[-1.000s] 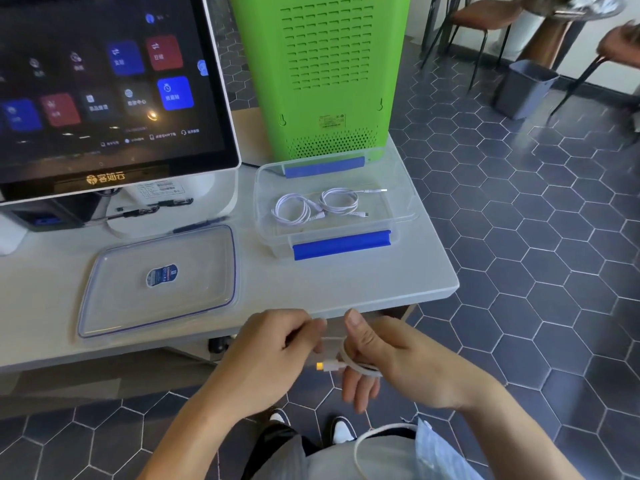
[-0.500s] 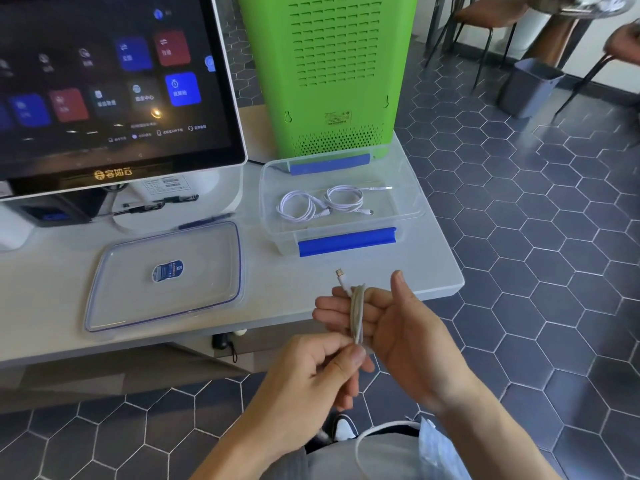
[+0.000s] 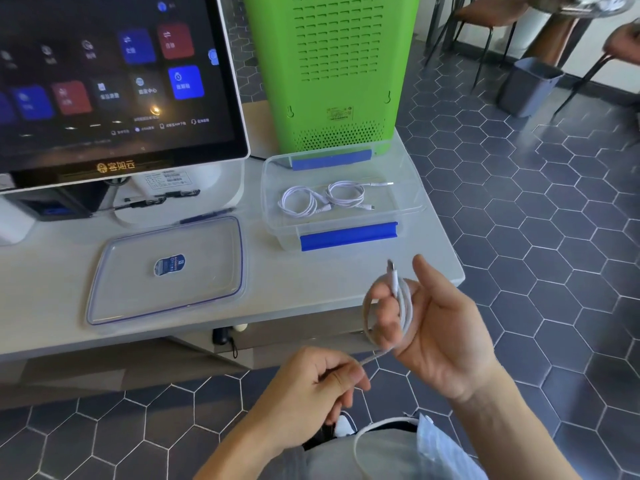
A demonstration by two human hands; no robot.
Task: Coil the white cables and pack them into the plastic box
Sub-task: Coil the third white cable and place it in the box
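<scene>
Head view. Holds white cable (image 3: 403, 306) looped round the half-curled fingers of the right hand (image 3: 446, 327), as a spool; pinches the loose tail in the left hand (image 3: 322, 386), just below, for tautness. Shows two coiled cables (image 3: 325, 199) lying in the open plastic box (image 3: 273, 216) beyond the right fingertips.

cables (image 3: 299, 202) (image 3: 346, 194) (image 3: 404, 306): 3 | box (image 3: 282, 235): 1 | lid (image 3: 131, 282): 1 | hands (image 3: 311, 393) (image 3: 443, 337): 2
</scene>
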